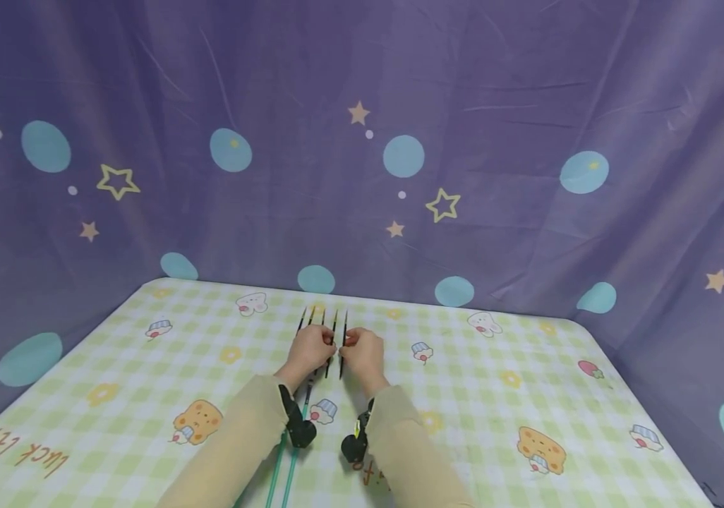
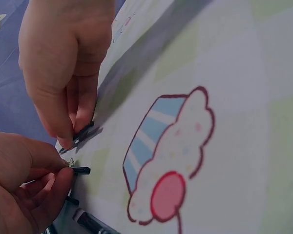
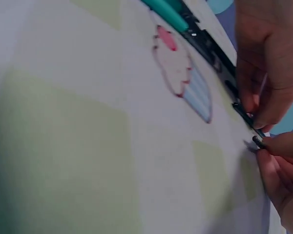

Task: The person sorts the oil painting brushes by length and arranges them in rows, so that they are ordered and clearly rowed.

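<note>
Several thin black paintbrushes [image 1: 310,317] with fine tips lie side by side, pointing toward the back of the table. My left hand [image 1: 310,347] pinches one slim brush [image 1: 328,368] between thumb and fingers; its dark end pokes out below the fingertips in the left wrist view. Just to the right, my right hand [image 1: 365,351] pinches the outermost brush [image 1: 341,369], roughly parallel to the first with a small gap between. The right wrist view shows this brush's dark end [image 3: 258,142] at the thumb. My left hand partly covers the other brushes.
Long green sticks [image 1: 290,480] with black upper sections run under the left forearm toward the near edge. A checked cloth [image 1: 463,395] with cartoon prints covers the table. A purple curtain [image 1: 349,190] hangs behind it.
</note>
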The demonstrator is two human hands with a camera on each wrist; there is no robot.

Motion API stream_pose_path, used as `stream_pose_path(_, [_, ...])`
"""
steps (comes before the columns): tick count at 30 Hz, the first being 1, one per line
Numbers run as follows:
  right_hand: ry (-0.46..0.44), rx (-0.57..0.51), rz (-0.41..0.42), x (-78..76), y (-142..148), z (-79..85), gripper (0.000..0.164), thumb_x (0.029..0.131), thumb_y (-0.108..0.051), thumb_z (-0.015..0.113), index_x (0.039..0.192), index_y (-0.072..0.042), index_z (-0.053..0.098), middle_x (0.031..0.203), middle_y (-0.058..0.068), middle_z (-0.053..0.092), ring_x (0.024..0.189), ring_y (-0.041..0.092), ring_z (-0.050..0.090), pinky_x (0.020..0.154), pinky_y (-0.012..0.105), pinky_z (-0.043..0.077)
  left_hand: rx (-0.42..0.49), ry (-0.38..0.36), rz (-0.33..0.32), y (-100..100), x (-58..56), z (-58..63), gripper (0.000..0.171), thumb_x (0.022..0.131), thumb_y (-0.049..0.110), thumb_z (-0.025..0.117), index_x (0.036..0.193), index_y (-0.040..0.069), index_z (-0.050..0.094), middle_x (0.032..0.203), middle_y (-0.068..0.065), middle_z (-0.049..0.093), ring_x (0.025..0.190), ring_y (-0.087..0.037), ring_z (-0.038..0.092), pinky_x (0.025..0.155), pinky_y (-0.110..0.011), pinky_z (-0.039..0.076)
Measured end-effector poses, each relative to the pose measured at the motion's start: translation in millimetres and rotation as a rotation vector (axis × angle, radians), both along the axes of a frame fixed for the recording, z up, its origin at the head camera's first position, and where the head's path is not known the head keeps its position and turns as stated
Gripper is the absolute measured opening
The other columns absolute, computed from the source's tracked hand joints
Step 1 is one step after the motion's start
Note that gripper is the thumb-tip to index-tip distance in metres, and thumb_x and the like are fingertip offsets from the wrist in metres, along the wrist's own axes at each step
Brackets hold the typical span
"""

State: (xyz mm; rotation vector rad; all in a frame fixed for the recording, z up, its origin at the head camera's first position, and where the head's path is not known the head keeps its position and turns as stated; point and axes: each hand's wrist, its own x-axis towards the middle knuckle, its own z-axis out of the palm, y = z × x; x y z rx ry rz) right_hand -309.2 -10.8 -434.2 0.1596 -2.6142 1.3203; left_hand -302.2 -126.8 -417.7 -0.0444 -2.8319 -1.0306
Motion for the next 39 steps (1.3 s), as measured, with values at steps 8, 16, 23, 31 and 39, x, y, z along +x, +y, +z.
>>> stream_pose_path(8, [0.025, 0.016, -0.043, 5.7, -0.2, 0.7, 0.028, 0.068, 0.001, 0.068, 0.096, 0.001, 0.068, 0.078, 0.006, 0.068, 0.074, 0.018, 0.064, 0.065, 0.027, 0.051, 0.001, 0.043, -0.020, -0.3, -1.2, -4.4, 0.022, 0.076, 0.006, 0.062, 0.096, -0.002, 0.066, 0.068, -0.002, 0.058, 0.042, -0.009, 0.053, 0.054, -0.025, 0.048])
stream_pose_path(16, [-0.020, -0.143, 0.009, 6.4, 11.5, 2.1, 0.025, 0.073, -0.002, 0.068, 0.098, 0.003, 0.066, 0.079, 0.008, 0.066, 0.061, 0.013, 0.063, 0.054, 0.021, 0.051, -0.074, 0.068, 0.033, -0.5, 0.1, 0.1, 0.021, 0.076, 0.009, 0.064, 0.096, 0.002, 0.069, 0.076, -0.004, 0.064, 0.069, -0.017, 0.059, 0.067, -0.034, 0.050])
stream_pose_path(23, [-0.127, -0.291, 0.058, 12.9, 37.2, 5.0, 0.025, 0.075, -0.004, 0.065, 0.099, 0.003, 0.066, 0.079, 0.010, 0.064, 0.057, 0.015, 0.064, 0.056, 0.024, 0.053, -0.048, 0.034, 0.083, -6.5, 1.9, 0.0, 0.022, 0.078, 0.013, 0.067, 0.098, 0.005, 0.069, 0.077, -0.001, 0.065, 0.071, -0.016, 0.059, 0.065, -0.034, 0.049])
stream_pose_path(31, [-0.116, -0.293, 0.128, 24.3, 70.2, 13.8, 0.025, 0.077, -0.007, 0.062, 0.099, 0.004, 0.065, 0.079, 0.008, 0.063, 0.059, 0.013, 0.063, 0.057, 0.023, 0.053, 0.003, 0.051, 0.067, -13.5, 5.1, 1.5, 0.026, 0.078, 0.016, 0.068, 0.102, 0.006, 0.068, 0.079, -0.001, 0.066, 0.072, -0.016, 0.061, 0.066, -0.033, 0.050])
stream_pose_path(39, [-0.118, -0.169, 0.098, 38.7, 100.1, 21.7, 0.023, 0.084, -0.010, 0.060, 0.104, -0.001, 0.066, 0.084, 0.008, 0.065, 0.072, 0.016, 0.065, 0.067, 0.026, 0.053, 0.008, 0.073, 0.006, -28.4, 19.4, 4.8, 0.024, 0.083, 0.018, 0.062, 0.104, 0.006, 0.068, 0.087, -0.004, 0.067, 0.074, -0.017, 0.060, 0.063, -0.032, 0.048])
